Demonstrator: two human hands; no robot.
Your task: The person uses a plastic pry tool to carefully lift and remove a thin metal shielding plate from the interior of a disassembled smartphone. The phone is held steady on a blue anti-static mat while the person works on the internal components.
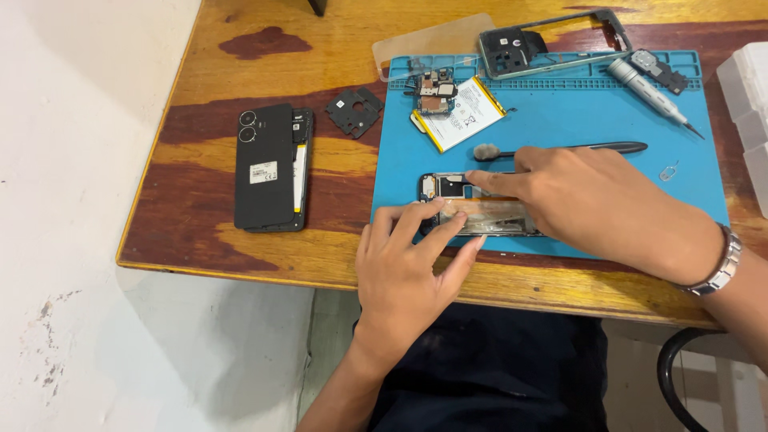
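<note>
Your left hand point(400, 268) lies flat with its fingers point(436, 232) spread and loosely extended, the tips pressing down on the near edge of the opened phone frame point(448, 188) rather than gripping it. Your right hand point(584, 200) reaches across from the right, its index finger point(488, 180) stretched out straight and resting on the top of the same frame, while the other fingers curl under the palm; from this angle you cannot tell whether they pinch anything beneath. The frame lies lengthwise at the near edge of the blue work mat point(560, 112), which sits on the wooden surface point(240, 72). Just behind your right hand a small brush point(560, 149) lies on the mat, and beyond it a white battery point(464, 114) rests with a small circuit board point(434, 86) touching its upper left corner. At the far edge of the mat a second phone housing point(552, 36) lies beside a clear plastic cover point(424, 44), with a grey screwdriver point(652, 92) to the right. Off the mat to the left, a black phone back point(264, 164) lies on the surface, and a dark plate part point(354, 110) rests between it and the mat. A metal bracelet point(720, 268) circles your right wrist.
</note>
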